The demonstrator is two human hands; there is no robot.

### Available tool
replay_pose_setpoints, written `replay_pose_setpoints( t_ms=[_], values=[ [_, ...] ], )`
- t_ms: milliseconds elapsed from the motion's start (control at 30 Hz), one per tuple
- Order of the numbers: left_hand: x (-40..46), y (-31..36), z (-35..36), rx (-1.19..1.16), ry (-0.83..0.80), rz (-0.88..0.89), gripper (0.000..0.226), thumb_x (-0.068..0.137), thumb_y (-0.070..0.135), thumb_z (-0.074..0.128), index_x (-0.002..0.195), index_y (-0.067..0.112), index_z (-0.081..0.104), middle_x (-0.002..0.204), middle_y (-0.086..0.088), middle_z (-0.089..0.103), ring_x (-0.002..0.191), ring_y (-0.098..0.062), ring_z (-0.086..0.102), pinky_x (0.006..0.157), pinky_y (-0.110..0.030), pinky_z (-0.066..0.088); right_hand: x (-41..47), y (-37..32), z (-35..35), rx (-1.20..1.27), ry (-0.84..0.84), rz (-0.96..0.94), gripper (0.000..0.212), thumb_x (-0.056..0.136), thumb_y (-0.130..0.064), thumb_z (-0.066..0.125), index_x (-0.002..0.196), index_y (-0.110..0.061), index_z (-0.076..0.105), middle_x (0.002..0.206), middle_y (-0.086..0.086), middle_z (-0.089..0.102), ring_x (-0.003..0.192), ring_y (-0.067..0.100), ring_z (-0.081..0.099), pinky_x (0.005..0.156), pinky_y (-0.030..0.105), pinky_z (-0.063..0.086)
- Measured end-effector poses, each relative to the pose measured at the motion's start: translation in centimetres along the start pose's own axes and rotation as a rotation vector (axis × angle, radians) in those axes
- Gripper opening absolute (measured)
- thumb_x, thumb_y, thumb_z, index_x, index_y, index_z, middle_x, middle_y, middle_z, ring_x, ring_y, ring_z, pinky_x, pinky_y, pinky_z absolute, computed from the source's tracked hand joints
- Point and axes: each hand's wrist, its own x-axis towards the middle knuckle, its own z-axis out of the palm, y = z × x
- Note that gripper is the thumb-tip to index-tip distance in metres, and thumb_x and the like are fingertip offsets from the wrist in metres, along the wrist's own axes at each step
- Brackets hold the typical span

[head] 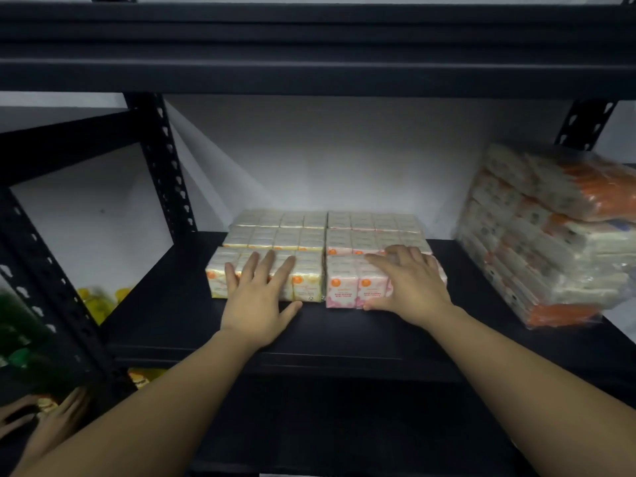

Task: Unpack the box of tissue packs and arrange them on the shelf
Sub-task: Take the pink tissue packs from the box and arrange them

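Two columns of tissue packs lie on the black shelf, each three rows deep toward the white back wall. The left column is yellow packs, the right column is pink packs. My left hand lies flat with spread, straight fingers over the front yellow pack, thumb down at its front face. My right hand rests on the front pink pack, fingers over the top and thumb against its front face. The box is not in view.
A big clear-wrapped bundle of orange and white tissue packs leans at the shelf's right end. A black perforated upright stands on the left, with yellow items beyond it. Another person's hands show at the lower left.
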Motion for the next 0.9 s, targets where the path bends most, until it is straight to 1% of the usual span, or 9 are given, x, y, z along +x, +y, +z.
replay_pose_setpoints(
  t_ms=[200, 333, 400, 467, 567, 667, 733, 833, 900],
  values=[
    [0.0, -0.1, 0.8, -0.009, 0.048, -0.001, 0.089, 0.089, 0.082, 0.039, 0.163, 0.041, 0.008, 0.172, -0.004, 0.017, 0.158, -0.034, 0.009, 0.123, -0.067, -0.004, 1.5, 0.1, 1.1, -0.045, 0.037, 0.003, 0.096, 0.072, -0.082, 0.069, 0.155, -0.048, 0.035, 0.159, 0.001, 0.035, 0.145, 0.025, 0.029, 0.117, 0.045, 0.019],
    [0.1, -0.2, 1.1, -0.006, 0.057, 0.005, 0.091, 0.089, 0.081, 0.042, 0.163, 0.041, 0.007, 0.172, -0.004, 0.016, 0.158, -0.033, 0.01, 0.123, -0.067, -0.005, 2.0, 0.2, 1.4, -0.069, 0.023, -0.002, 0.096, 0.072, -0.086, 0.065, 0.154, -0.047, 0.035, 0.157, 0.0, 0.04, 0.142, 0.025, 0.035, 0.117, 0.046, 0.021],
    [0.1, -0.2, 1.1, -0.01, 0.063, 0.009, 0.088, 0.091, 0.079, 0.042, 0.163, 0.04, 0.009, 0.171, -0.005, 0.018, 0.158, -0.034, 0.011, 0.123, -0.067, -0.005, 2.0, 0.2, 1.5, -0.07, 0.028, 0.002, 0.095, 0.072, -0.086, 0.064, 0.154, -0.047, 0.037, 0.156, -0.001, 0.042, 0.141, 0.025, 0.037, 0.117, 0.046, 0.022],
    [0.2, -0.2, 1.1, -0.012, 0.07, 0.008, 0.08, 0.096, 0.074, 0.039, 0.163, 0.04, 0.013, 0.17, -0.006, 0.022, 0.157, -0.034, 0.015, 0.123, -0.067, -0.003, 1.8, 0.1, 1.5, -0.085, 0.027, 0.001, 0.094, 0.074, -0.086, 0.062, 0.155, -0.046, 0.035, 0.158, -0.001, 0.042, 0.141, 0.025, 0.037, 0.117, 0.048, 0.022],
    [0.5, -0.2, 1.1, -0.029, 0.085, -0.004, 0.068, 0.1, 0.064, 0.041, 0.161, 0.041, 0.022, 0.167, -0.005, 0.03, 0.155, -0.034, 0.022, 0.123, -0.068, 0.004, 1.4, -0.3, 1.3, -0.117, 0.005, 0.014, 0.092, 0.078, -0.086, 0.057, 0.157, -0.047, 0.029, 0.163, -0.003, 0.036, 0.146, 0.025, 0.031, 0.12, 0.053, 0.017],
    [0.8, -0.1, 1.1, -0.026, 0.096, -0.012, 0.065, 0.1, 0.062, 0.045, 0.159, 0.041, 0.027, 0.165, -0.005, 0.033, 0.153, -0.034, 0.026, 0.123, -0.067, 0.006, 1.3, -0.9, 0.9, -0.14, -0.038, 0.059, 0.091, 0.081, -0.084, 0.056, 0.158, -0.048, 0.025, 0.167, -0.004, 0.028, 0.152, 0.026, 0.02, 0.121, 0.057, 0.009],
    [1.0, -0.2, 1.2, -0.028, 0.101, -0.011, 0.064, 0.1, 0.061, 0.046, 0.159, 0.041, 0.029, 0.165, -0.005, 0.035, 0.152, -0.035, 0.028, 0.122, -0.068, 0.006, 1.2, -1.6, 0.8, -0.145, -0.053, 0.102, 0.091, 0.082, -0.082, 0.058, 0.159, -0.048, 0.023, 0.168, 0.0, 0.023, 0.153, 0.03, 0.014, 0.121, 0.059, 0.006],
    [1.1, -0.2, 1.3, -0.039, 0.098, -0.011, 0.065, 0.1, 0.061, 0.046, 0.159, 0.04, 0.029, 0.165, -0.006, 0.034, 0.153, -0.035, 0.026, 0.122, -0.068, 0.004, 0.1, -3.0, 1.2, -0.159, 0.012, 0.18, 0.093, 0.082, -0.08, 0.061, 0.159, -0.049, 0.021, 0.171, 0.007, 0.012, 0.156, 0.033, 0.006, 0.121, 0.064, 0.004],
    [1.1, -0.3, 1.5, -0.059, 0.106, -0.008, 0.066, 0.1, 0.061, 0.047, 0.159, 0.04, 0.028, 0.166, -0.006, 0.033, 0.154, -0.035, 0.023, 0.122, -0.068, 0.003, -1.5, -4.4, 1.9, -0.119, 0.088, 0.24, 0.097, 0.081, -0.077, 0.063, 0.16, -0.047, 0.018, 0.172, 0.007, 0.008, 0.156, 0.033, 0.004, 0.121, 0.064, 0.005]
  ],
)
